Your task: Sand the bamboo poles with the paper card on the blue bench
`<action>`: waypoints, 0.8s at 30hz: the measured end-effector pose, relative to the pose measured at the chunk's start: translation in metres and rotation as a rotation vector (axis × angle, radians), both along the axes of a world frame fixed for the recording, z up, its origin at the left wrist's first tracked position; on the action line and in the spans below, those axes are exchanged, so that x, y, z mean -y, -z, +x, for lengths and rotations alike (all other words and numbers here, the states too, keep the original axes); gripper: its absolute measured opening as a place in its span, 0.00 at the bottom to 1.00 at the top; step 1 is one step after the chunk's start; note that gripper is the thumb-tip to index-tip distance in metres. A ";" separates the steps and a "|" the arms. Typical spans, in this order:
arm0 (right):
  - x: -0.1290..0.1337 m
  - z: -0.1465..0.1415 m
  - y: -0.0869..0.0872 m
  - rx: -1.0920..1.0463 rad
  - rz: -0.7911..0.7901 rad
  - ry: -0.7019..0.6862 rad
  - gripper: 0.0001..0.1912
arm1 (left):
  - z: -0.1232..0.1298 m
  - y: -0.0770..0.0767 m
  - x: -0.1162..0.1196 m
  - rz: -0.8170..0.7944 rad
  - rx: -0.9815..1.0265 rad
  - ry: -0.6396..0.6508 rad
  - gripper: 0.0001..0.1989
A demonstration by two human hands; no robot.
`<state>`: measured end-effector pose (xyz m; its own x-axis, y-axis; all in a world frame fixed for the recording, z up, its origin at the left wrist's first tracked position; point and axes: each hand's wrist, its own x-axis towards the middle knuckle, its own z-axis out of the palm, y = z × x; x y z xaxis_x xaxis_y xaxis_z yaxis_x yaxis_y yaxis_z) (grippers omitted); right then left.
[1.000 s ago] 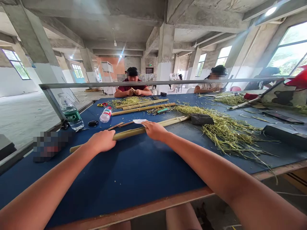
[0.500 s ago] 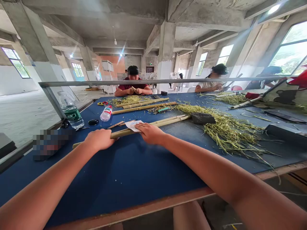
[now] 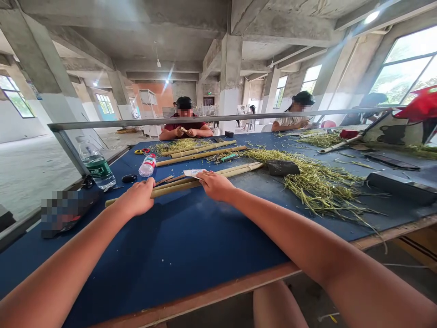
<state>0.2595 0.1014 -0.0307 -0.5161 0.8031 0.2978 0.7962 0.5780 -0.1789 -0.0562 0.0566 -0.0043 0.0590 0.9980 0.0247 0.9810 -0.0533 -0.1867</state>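
Note:
My left hand [image 3: 138, 198] is closed around a long bamboo pole [image 3: 170, 187] that lies slantwise over the blue table. Further along the same pole, my right hand [image 3: 216, 185] presses a white sheet with blue print, like the back of sandpaper [image 3: 194, 173], against the bamboo. Its fingers are folded over the sheet, and the sheet's underside is hidden. A second thin bamboo length lies close behind the pole. Past the pole's far end sits a dark block [image 3: 282, 167], beside a heap of green-yellow bamboo shavings [image 3: 317, 189].
More bamboo poles [image 3: 205, 154] lie further back. Two plastic bottles [image 3: 99, 171] [image 3: 147, 165], a black round object [image 3: 129, 178] and scissors [image 3: 141, 151] are at left. A metal rail [image 3: 136, 122] crosses above the table. Co-workers [image 3: 186, 127] sit opposite. A dark box [image 3: 401, 187] stands at right.
My right hand and the sheet have slid along the pole toward its far end, away from my left hand. The left hand keeps its grip. The whole view has shifted slightly.

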 end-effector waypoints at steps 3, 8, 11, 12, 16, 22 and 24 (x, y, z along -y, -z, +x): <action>-0.002 0.005 -0.004 0.010 -0.007 0.081 0.29 | -0.004 0.002 -0.003 0.016 -0.016 0.010 0.18; -0.005 0.006 0.000 0.029 -0.053 0.136 0.28 | -0.009 0.003 0.001 -0.091 0.010 -0.162 0.23; -0.005 0.005 0.002 0.023 -0.046 0.121 0.28 | -0.008 0.000 0.002 -0.138 0.034 -0.179 0.25; -0.006 0.005 0.001 0.016 -0.043 0.122 0.28 | -0.007 -0.001 0.002 -0.124 0.034 -0.147 0.24; -0.006 0.009 -0.004 -0.020 -0.045 0.192 0.29 | -0.002 -0.004 0.001 -0.021 -0.008 -0.006 0.19; -0.006 0.009 -0.004 -0.007 -0.097 0.238 0.27 | 0.001 0.001 0.004 -0.052 -0.033 -0.024 0.19; -0.008 0.007 -0.001 0.001 -0.108 0.214 0.26 | 0.000 0.001 0.005 -0.086 -0.035 -0.076 0.22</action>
